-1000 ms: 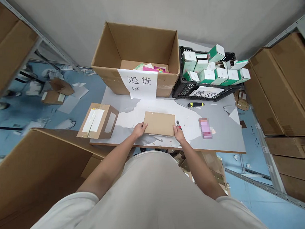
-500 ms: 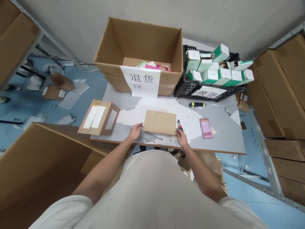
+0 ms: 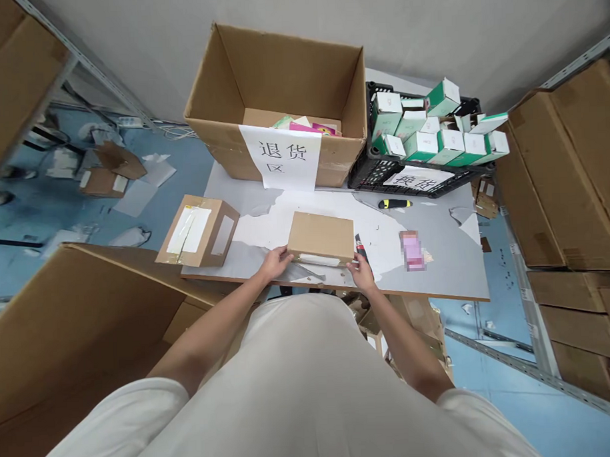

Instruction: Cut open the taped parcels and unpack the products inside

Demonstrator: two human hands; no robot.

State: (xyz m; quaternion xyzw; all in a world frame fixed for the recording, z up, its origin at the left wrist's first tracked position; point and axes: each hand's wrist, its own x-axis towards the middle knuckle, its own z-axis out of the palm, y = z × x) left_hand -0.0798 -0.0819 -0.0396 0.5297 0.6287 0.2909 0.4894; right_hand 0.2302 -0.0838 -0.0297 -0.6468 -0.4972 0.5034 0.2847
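Note:
A small brown cardboard box (image 3: pixel 321 233) is between my hands near the table's front edge, its near side tipped so a white label (image 3: pixel 318 260) shows. My left hand (image 3: pixel 276 263) grips the box's near left corner. At the near right corner my right hand (image 3: pixel 360 273) holds it with thumb and fingers. Just beyond my right fingers lies a red and black utility knife (image 3: pixel 361 246) on the table. Whether the box's underside touches the table I cannot tell.
A taped carton (image 3: pixel 199 231) stands left on the table (image 3: pixel 451 277). Behind are a large open carton (image 3: pixel 212 148) and a black crate (image 3: pixel 366 173) of green-white boxes. A yellow-black cutter (image 3: pixel 395 204) and a blurred pink item (image 3: pixel 412 251) lie right. A big open box (image 3: pixel 88 316) stands lower left.
The small box has tilted, bringing its labelled near side into view. My left hand has closed in on its left corner, and my right hand has shifted slightly down along the other corner.

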